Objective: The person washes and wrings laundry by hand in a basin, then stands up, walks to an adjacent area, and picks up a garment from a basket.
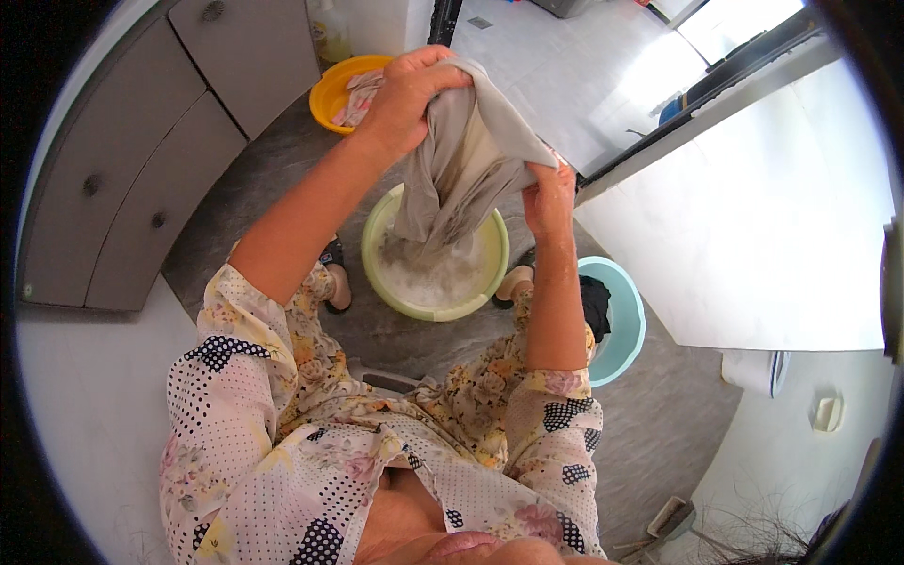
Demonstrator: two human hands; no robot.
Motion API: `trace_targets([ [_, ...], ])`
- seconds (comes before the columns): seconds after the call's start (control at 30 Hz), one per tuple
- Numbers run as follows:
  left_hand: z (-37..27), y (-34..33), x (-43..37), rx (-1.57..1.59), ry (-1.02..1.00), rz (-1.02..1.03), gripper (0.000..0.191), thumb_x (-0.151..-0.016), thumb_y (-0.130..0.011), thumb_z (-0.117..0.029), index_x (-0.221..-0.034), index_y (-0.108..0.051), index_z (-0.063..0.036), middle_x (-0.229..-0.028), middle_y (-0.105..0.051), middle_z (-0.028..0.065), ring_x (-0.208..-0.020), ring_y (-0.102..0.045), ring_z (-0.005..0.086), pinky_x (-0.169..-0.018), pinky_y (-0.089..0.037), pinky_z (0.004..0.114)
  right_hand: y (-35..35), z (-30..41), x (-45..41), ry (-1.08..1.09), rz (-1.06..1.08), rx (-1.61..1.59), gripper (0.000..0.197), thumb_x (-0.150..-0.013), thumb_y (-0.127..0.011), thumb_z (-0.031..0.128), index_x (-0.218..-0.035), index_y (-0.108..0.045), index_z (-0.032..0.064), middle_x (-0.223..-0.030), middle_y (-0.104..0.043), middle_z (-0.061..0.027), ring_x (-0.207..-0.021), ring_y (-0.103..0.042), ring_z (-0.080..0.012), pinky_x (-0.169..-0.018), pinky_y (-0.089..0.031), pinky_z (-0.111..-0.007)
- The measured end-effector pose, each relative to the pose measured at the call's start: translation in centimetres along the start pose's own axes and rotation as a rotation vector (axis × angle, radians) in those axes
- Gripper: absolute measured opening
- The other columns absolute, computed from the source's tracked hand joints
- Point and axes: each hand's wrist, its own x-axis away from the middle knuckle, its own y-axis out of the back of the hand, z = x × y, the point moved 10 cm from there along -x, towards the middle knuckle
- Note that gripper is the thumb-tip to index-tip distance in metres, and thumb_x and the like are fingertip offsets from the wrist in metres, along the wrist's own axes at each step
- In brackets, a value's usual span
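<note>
A wet grey cloth garment (pixel 459 152) is stretched between my two hands. My left hand (pixel 409 99) grips its upper edge, fingers curled over the fabric. Lower and to the right, my right hand (pixel 549 194) holds another edge of it. Folds of the garment hang down into a pale green basin (pixel 376 279), where the lower end meets foamy, greyish water (pixel 434 272). The basin stands on the floor between my feet. The fabric hides the basin's far side, and part of my right fingers is behind the cloth.
A yellow basin (pixel 323 99) with pinkish cloth (pixel 360 95) stands beyond my left forearm. Right of me is a light blue basin (pixel 628 332) holding black cloth (pixel 595 307). Grey cabinets (pixel 134 162) line the left; a white wall panel (pixel 748 212) is at the right. A doorway opens ahead.
</note>
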Motion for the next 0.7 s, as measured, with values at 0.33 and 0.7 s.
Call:
trace_targets([
  [0.33, 18.8, 9.5, 3.8, -1.017, 0.191, 0.086, 0.030, -0.074, -0.056, -0.026, -0.093, -0.052, -0.0040, -0.086, -0.056, 0.0156, -0.079, -0.055, 0.0269, -0.067, -0.042, 0.034, 9.7, -12.7, 0.5, 0.026, -0.150, 0.818, 0.011, -0.068, -0.055, 0.006, -0.078, -0.052, 0.0031, -0.069, -0.053, -0.0020, -0.064, -0.049, -0.0109, -0.060, -0.040, -0.023],
  [0.7, 40.3, 15.5, 20.4, -1.238, 0.772, 0.402, 0.029, -0.072, -0.052, -0.016, -0.101, -0.048, -0.0095, -0.092, -0.054, 0.0150, -0.086, -0.051, 0.0337, -0.072, -0.038, 0.044, 11.5, -34.1, 14.4, -0.649, 0.111, 1.526, 0.022, -0.062, -0.055, 0.010, -0.084, -0.059, 0.0092, -0.086, -0.056, -0.0126, -0.086, -0.052, -0.0281, -0.070, -0.041, -0.041],
])
